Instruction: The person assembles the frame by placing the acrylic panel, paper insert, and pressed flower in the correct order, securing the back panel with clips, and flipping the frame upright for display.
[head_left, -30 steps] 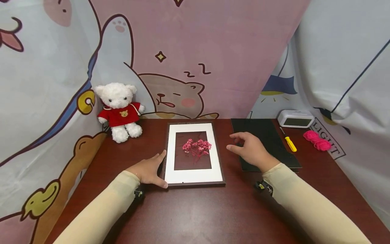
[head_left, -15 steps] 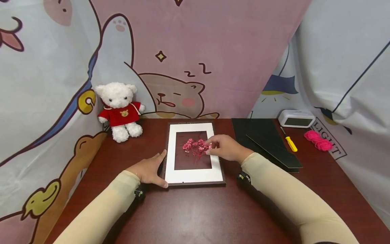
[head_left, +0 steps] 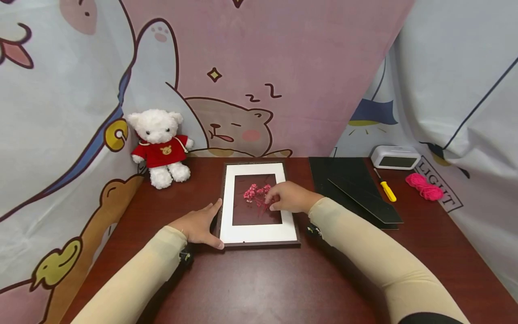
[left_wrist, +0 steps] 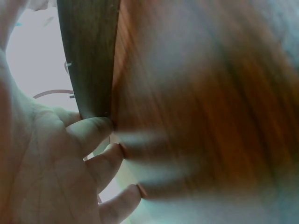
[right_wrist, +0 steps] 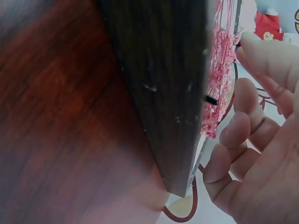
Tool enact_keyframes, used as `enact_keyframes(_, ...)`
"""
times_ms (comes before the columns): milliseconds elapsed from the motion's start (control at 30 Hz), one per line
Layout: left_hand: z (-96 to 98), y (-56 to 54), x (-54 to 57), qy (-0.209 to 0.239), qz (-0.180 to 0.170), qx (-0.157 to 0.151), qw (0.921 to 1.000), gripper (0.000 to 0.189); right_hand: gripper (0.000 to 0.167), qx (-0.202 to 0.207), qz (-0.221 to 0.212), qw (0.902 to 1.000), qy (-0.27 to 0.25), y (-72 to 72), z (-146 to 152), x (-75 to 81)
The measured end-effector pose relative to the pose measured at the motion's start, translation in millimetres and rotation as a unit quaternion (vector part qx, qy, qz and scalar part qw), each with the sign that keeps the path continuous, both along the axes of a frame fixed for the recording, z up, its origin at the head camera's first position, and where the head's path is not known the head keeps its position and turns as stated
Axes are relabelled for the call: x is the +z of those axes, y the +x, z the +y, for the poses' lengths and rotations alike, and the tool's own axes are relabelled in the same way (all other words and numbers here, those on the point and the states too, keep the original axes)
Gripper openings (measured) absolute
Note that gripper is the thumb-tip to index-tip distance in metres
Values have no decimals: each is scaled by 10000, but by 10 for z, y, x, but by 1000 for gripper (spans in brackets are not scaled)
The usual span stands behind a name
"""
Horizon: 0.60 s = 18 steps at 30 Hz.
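Observation:
A picture frame (head_left: pixel 290 230) with a dark rim and white mat lies flat on the table, and a bunch of pink dried flowers (head_left: pixel 255 193) rests on its dark centre. My left hand (head_left: pixel 197 226) braces the lower left of the frame, fingers along the side and thumb at the near corner. In the left wrist view its fingertips (left_wrist: pixel 110 126) touch the table next to the rim. My right hand (head_left: pixel 291 197) reaches over the right rim, pinching the flowers at their right side with thumb and forefinger. Its other fingers (right_wrist: pixel 224 161) are loosely curled; the hand hides some of the blossoms.
Right of the frame lie black boards (head_left: pixel 340 175), one tilted over another. Beyond them are a yellow screwdriver (head_left: pixel 388 191), pink yarn (head_left: pixel 424 186) and a white clock (head_left: pixel 395 157). A white teddy bear (head_left: pixel 162 153) in red sits back left, before a printed cloth.
My right hand has moved left from over the black boards to the flowers, and its thumb and forefinger have drawn together there. My left hand stays against the frame.

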<state>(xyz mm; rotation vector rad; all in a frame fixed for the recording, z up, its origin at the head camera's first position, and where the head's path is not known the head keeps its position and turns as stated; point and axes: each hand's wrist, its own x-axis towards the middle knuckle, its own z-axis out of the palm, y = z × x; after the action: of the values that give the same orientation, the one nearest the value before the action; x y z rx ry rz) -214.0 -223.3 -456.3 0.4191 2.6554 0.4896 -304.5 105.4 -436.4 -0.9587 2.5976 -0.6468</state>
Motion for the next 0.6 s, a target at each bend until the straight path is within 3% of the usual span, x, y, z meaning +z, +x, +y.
enact_keyframes(367, -9, 3, -3, 5, -9, -12, 10000, 147, 7, 70, 38, 9999, 119, -62, -21, -65)
enact_keyframes(600, 3, 1, 5, 16, 14, -18, 10000, 146, 7, 111, 345, 9991, 203, -93, -53, -124)
